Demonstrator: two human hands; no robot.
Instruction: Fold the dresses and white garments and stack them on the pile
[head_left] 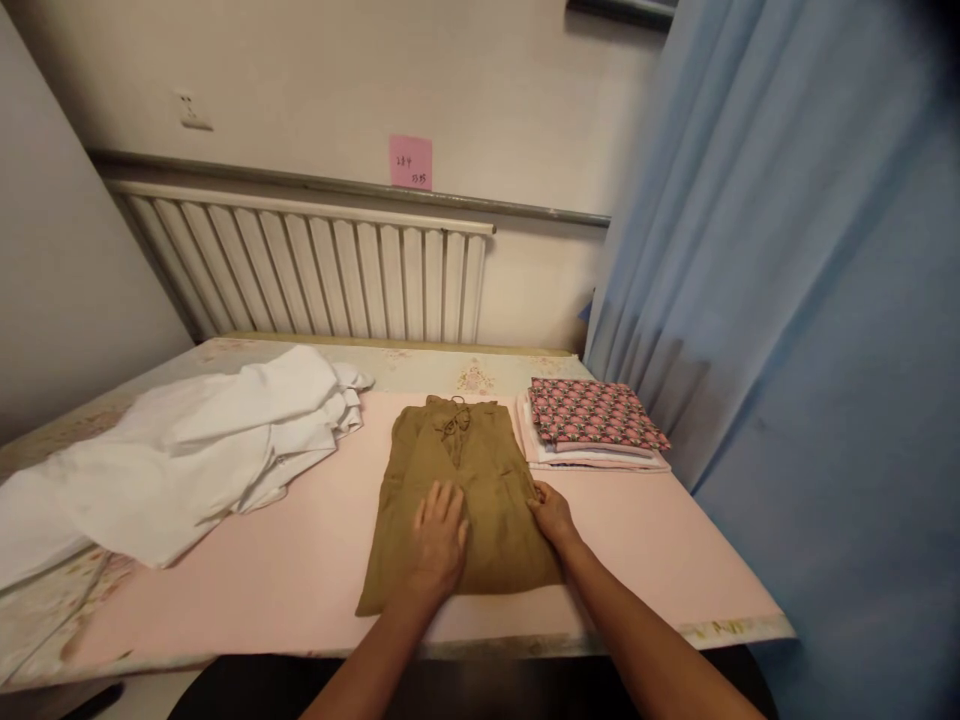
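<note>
An olive-brown garment (480, 500) with a drawstring tie at its far end lies folded on the pink sheet (285, 570). I cannot tell whether it is shorts or a top. My left hand (441, 535) rests flat on the middle of its near half, fingers stretched out and slightly apart. At the right edge of the garment, my right hand (553, 512) has its fingers closed, pinching the cloth's side. The thumb and fingertips partly cover the edge they grip.
A crumpled white cloth (217, 430) spreads over the left side. Folded fabrics topped by a red patterned cloth (596, 412) are stacked at the back right. A blue curtain (795, 300) hangs along the right side. Behind the table stands a white radiator (322, 270).
</note>
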